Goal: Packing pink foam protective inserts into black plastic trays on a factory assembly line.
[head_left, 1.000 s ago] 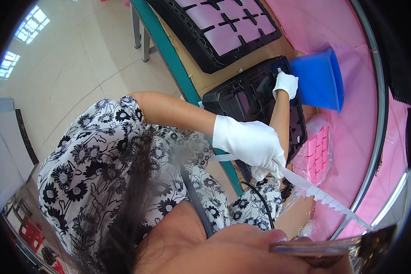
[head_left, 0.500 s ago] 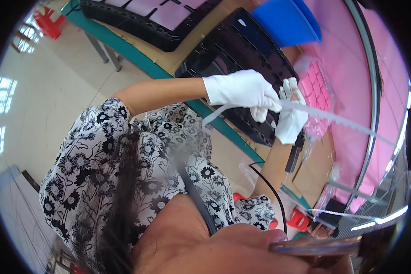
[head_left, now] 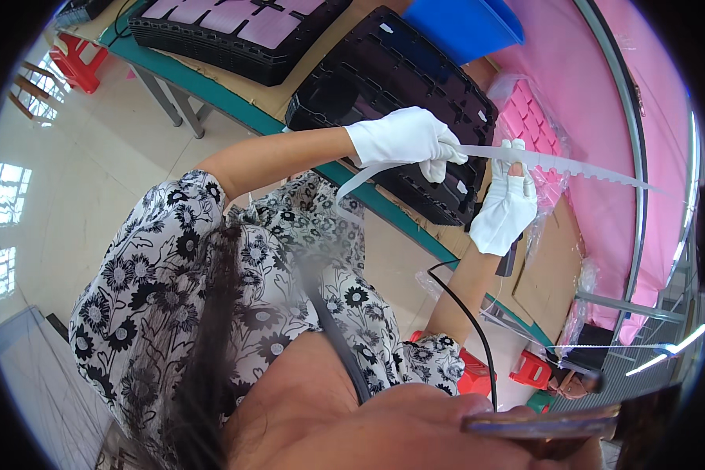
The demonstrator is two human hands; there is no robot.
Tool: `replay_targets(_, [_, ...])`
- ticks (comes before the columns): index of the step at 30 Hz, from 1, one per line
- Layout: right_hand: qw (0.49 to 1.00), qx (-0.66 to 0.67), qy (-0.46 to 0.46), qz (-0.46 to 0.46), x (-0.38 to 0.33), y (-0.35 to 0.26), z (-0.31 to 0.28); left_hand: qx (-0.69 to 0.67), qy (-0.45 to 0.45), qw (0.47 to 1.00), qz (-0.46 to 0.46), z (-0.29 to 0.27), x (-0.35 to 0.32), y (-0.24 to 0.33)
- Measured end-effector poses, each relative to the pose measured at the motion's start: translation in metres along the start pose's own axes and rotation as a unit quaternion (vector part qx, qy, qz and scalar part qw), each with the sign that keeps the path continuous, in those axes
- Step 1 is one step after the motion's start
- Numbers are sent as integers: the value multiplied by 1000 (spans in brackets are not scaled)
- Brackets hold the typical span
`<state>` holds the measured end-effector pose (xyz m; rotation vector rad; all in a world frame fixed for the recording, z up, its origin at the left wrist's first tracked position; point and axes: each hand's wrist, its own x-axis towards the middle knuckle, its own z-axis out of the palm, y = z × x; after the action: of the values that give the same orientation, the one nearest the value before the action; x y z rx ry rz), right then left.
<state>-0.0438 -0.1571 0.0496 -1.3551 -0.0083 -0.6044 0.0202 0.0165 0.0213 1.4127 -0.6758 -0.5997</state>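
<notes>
Both my hands wear white gloves. My left hand (head_left: 411, 141) pinches a long, translucent white strip (head_left: 587, 167) with a notched edge along its right part. One loose tail of the strip curls down from beneath my left hand toward my clothing; the other end runs off to the right. My right hand (head_left: 504, 207) is raised with its fingers around the strip, and a bare fingertip shows at the glove. Behind and below my hands lies a black moulded tray (head_left: 392, 78) with a dark, glossy surface and several small white labels.
Another stack of black trays (head_left: 211, 51) holding pink pieces stands at the far left of the green-edged table (head_left: 235, 102). Near the back are a blue bin (head_left: 466, 27) and wrapped pink pieces (head_left: 529, 117). A black cable (head_left: 478, 329) hangs close to my right forearm. Red stools stand on the floor.
My left hand and the strip have moved slightly up in the view. My right hand has shifted a little to the right, and the strip is now straighter and more level.
</notes>
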Motion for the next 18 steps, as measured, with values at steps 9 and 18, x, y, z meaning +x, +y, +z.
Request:
replay_targets(9, [997, 14, 34, 69, -10, -8, -1, 116, 59, 989, 64, -1, 4, -8])
replay_targets(18, [998, -19, 6, 60, -16, 3, -4, 28, 66, 997, 41, -3, -4, -12])
